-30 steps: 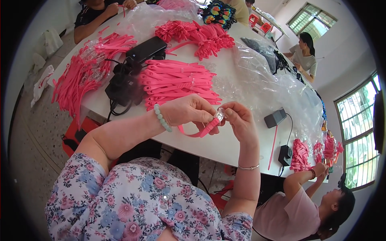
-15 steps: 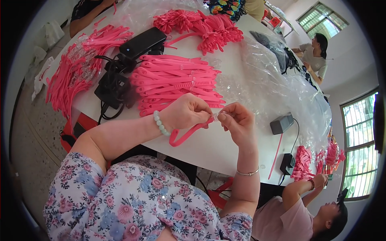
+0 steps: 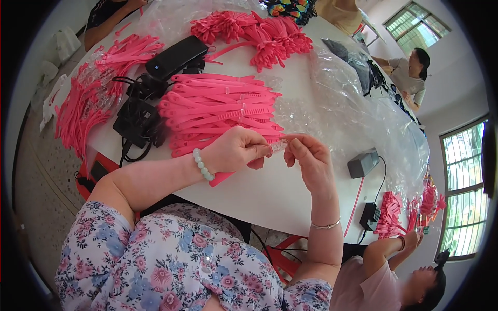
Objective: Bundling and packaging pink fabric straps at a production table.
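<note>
Clear plastic clasp (image 3: 279,146) sits between the two hands, above the bench (image 3: 244,199); its left end lies at the fingertips of the left hand (image 3: 237,149), whose fingers are clamped on a pink strap (image 3: 222,179), a length showing below the wrist. Right hand (image 3: 311,159): fingers bent at the clasp's right end; cannot tell whether pinched. Pink strap bundle (image 3: 218,106) just beyond.

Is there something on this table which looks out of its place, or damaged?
One thin pink strip looks a little stray: it lies alone on the white table, below the grey box, apart from the stacked pink straps. No damage is evident.
</note>
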Tool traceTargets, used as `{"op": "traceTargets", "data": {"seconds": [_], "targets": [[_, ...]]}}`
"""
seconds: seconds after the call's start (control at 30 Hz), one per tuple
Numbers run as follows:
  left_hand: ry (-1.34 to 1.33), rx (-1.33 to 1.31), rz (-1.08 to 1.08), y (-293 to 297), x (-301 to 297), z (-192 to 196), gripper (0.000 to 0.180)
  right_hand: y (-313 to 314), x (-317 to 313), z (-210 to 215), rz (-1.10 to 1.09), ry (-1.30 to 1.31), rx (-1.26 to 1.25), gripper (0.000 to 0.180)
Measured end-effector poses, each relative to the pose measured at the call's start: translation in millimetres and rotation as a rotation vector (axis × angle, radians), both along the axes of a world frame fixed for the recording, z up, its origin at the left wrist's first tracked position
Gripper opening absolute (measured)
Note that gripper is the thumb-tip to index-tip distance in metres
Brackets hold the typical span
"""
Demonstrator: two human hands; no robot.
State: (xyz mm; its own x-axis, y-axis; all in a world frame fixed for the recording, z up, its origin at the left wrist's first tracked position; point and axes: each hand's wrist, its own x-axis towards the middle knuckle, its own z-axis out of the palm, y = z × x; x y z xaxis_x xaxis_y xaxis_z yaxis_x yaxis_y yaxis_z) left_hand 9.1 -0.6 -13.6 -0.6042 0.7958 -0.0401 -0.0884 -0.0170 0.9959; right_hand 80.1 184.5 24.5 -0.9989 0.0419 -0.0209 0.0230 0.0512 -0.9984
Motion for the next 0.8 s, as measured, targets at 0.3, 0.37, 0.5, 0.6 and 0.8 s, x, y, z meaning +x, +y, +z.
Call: {"op": "traceTargets", "data": {"seconds": [0.3, 0.37, 0.5, 0.6, 0.8], "targets": [[0.039, 0.113, -0.157, -3.1, 7.5, -7.0, 0.018, -1.8, 3.5, 5.2, 0.194, -0.048, 0.195, 0.015], [0.016, 0.061, -0.225, -6.4, 6.8, 3.3, 0.018, 0.4, 7.1, 6.4, 0.261, -0.129, 0.154, 0.013], [0.077, -0.093, -0.385, -11.0, 8.5, 17.0, 0.020, 9.7, 12.1, 2.0, 0.398, -0.128, 0.139, 0.014], [-0.093, -0.056, -0.450, -8.7, 12.1, 13.3, 0.018, 7.4, 9.9, 7.5, 0.416, -0.215, 0.066, 0.014], [-0.218, 0.123, -0.338, -10.1, 15.1, -1.9, 0.015, -2.2, 0.9, 2.0, 0.126, -0.060, 0.179, 0.013]]}}
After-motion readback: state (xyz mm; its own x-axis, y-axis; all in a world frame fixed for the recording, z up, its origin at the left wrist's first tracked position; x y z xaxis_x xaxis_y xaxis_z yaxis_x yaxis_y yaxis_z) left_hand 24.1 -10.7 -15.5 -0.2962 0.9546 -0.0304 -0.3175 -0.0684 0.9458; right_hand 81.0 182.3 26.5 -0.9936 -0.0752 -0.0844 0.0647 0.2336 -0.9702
